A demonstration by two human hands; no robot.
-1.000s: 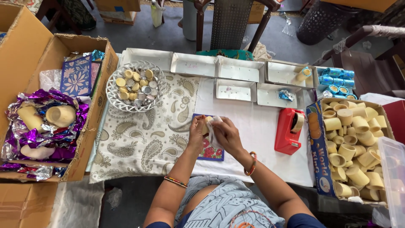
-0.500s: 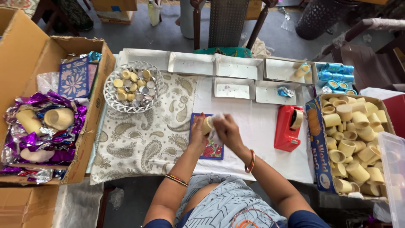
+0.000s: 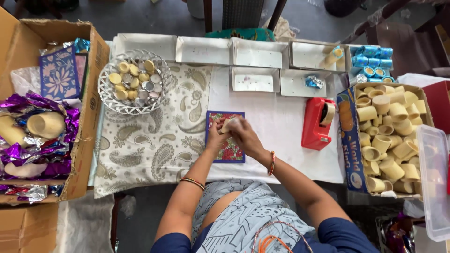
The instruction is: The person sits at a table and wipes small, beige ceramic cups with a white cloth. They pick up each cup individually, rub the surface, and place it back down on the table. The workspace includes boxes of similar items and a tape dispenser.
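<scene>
Both hands have stayed over the patterned red-and-blue card point(image 3: 226, 149) at the centre of the frame since the earlier pictures — the small pale cup point(image 3: 229, 124) between them has only turned a little, and nothing else on the table point(image 3: 281, 122) has shifted.

That cream-coloured cup sits just above the card's upper edge, between the two hands. The left hand point(image 3: 216, 137) is curled against its left side, thumb and fingertips pinching it; the right hand point(image 3: 244, 136) closes over it from the right, fingers bent round the body so that most of the cup is hidden. Whether a strip of tape or foil lies under the fingers cannot be told. Holding it close to the chest, above the card, seems to keep the work steady and over a clean patch.

Supplies look arranged within arm's reach. A red tape dispenser point(image 3: 317, 122) stands just right of the hands. At the right edge a cardboard box point(image 3: 350, 140) is heaped with bare pale cups, and blue foil-wrapped cups point(image 3: 372, 60) sit in the upper right. A row of shallow white trays point(image 3: 258, 52) lines the far edge of the table. A white wire basket point(image 3: 135, 82) of small round gold and silver pieces rests on the paisley cloth point(image 3: 150, 140) at upper left — and a large carton point(image 3: 86, 112) of purple foil fills the left edge.
</scene>
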